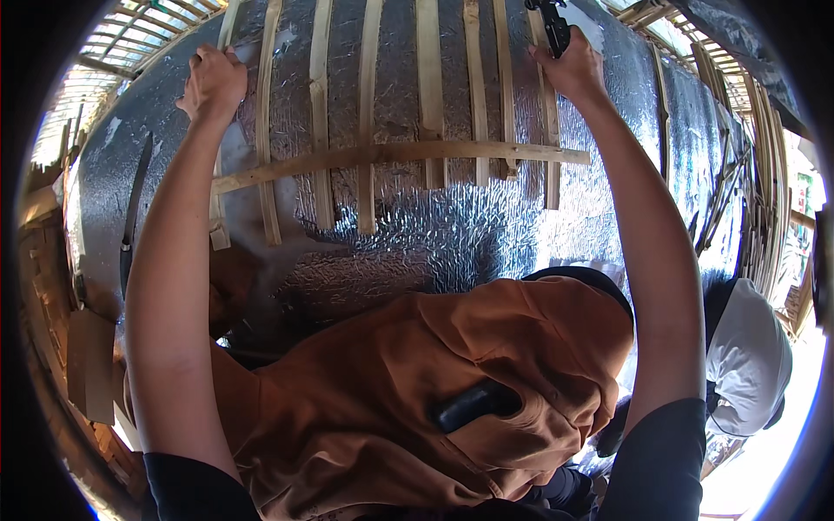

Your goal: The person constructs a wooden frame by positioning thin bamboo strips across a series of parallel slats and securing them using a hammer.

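Note:
Several light wooden slats [368, 113] lie side by side on a silver foil sheet [452, 221], with one longer strip [347, 158] crossing them near their lower ends. At the upper left, my left hand [214, 84] has its fingers curled over the leftmost slat [231, 19]. My right hand [575, 68], at the upper right, is closed around a black hand tool [552, 26]. The tool's exact kind is hard to make out, and part of it is hidden by my fingers. It is close to the upper part of the rightmost slat [550, 117].
Between my arms is a person in an orange-brown hoodie [373, 391], with a dark object [476, 405] at the hood. Grey-white cloth headwear [749, 356] shows beyond my right arm. A long dark blade with a handle [137, 195] lies left of my left forearm. Bamboo strips [766, 182] stand at right.

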The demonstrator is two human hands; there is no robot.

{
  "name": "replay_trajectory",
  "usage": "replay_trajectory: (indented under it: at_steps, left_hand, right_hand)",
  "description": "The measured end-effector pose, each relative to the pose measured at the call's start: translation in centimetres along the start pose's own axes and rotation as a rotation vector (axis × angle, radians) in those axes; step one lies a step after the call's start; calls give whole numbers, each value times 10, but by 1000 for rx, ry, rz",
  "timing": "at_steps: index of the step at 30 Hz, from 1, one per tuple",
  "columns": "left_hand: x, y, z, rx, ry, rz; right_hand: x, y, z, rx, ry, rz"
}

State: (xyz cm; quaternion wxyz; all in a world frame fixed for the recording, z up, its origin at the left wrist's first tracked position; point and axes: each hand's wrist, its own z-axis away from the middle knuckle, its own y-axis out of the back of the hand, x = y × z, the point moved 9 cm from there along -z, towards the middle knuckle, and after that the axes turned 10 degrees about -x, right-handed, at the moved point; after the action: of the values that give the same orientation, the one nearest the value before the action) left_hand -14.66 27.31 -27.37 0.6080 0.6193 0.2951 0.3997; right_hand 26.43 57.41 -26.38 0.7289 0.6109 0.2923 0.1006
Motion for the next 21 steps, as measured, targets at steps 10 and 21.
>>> replay_trajectory:
  at_steps: [10,21]
  left_hand:
    - [104,59,88,411,-535,32]
    - [269,-37,280,-34,-1328,-2]
  right_hand:
    - [11,-7,-10,27,46,50]
    - [18,-21,-17,40,87,-154]
